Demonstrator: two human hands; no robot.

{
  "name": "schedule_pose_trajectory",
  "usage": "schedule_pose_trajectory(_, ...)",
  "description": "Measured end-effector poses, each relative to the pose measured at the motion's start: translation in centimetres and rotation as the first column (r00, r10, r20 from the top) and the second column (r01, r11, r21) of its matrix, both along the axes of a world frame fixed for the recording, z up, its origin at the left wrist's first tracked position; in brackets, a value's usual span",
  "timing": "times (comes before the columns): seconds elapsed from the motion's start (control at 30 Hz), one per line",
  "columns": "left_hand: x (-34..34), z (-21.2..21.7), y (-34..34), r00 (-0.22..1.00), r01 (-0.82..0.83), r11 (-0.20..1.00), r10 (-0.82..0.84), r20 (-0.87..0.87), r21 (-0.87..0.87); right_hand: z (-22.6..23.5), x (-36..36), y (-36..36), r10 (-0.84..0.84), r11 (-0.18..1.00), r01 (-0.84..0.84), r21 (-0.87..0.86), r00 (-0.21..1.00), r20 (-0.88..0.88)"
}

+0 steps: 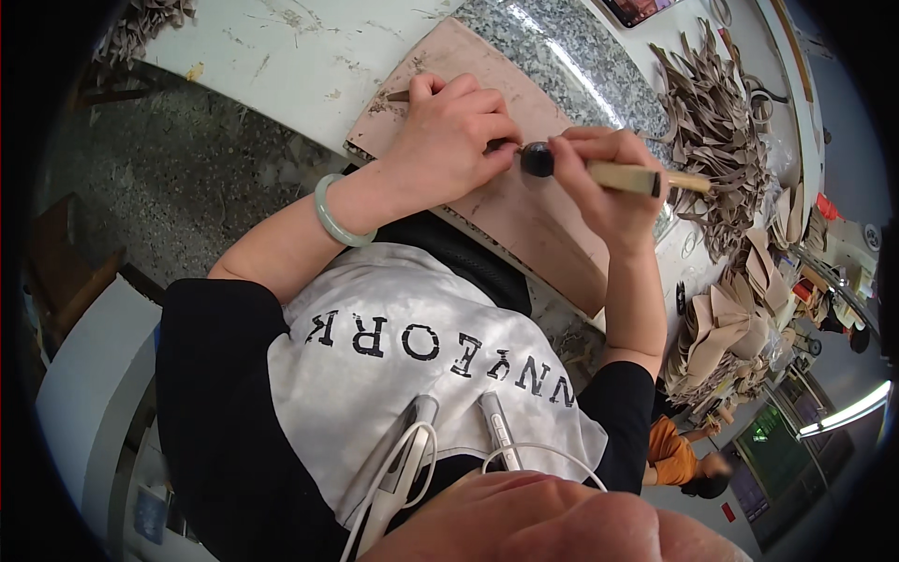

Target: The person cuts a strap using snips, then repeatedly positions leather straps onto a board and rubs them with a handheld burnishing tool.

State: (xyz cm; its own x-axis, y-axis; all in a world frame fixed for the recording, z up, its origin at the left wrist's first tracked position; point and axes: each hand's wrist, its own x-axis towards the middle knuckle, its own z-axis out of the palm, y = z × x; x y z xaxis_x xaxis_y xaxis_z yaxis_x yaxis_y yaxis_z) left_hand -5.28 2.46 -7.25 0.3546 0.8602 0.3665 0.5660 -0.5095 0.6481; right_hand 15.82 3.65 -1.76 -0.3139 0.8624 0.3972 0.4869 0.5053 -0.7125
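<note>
At the desk's near edge, the left hand (449, 140) pinches a small piece on the tan rectangular board (524, 211); the right hand (599, 178) grips a wooden-handled black-headed hammer (599, 171)

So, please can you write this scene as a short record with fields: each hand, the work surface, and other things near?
left hand: presses fingertips on a small piece on the board; pale green bangle on wrist
right hand: grips a hammer with wooden handle, dark head close to the left fingertips
work surface: tan board lying on a speckled stone slab
nearby: piles of grey-brown cut strips at the right
</note>
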Motion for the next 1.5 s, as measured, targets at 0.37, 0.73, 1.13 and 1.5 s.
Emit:
schedule_pose_trajectory(0.37, 0.0, 0.1, 0.2, 1.000, -0.001, 0.997, 0.001, 0.002, -0.071, 2.7, -0.8, 0.5, 0.083, 0.990, -0.096, 0.106, 0.989, 0.125)
schedule_pose_trajectory(0.73, -0.2, -0.2, 0.3, 0.998, -0.003, 0.997, 0.008, 0.062, -0.077, 2.7, -1.6, 1.0, 0.149, 0.975, -0.175, 0.134, 0.972, 0.183)
schedule_pose_trajectory(1.13, -0.7, -0.5, 0.1, 0.995, 0.056, 0.996, -0.051, 0.083, -0.066, 2.9, -1.4, 1.5, 0.107, 0.971, -0.162, 0.173, 0.951, 0.290)
schedule_pose_trajectory(1.5, -1.3, 0.0, 0.1, 0.994, 0.069, 0.994, -0.062, 0.085, -0.083, 1.2, -2.4, 1.4, 0.068, 0.984, -0.095, 0.148, 0.981, 0.180)
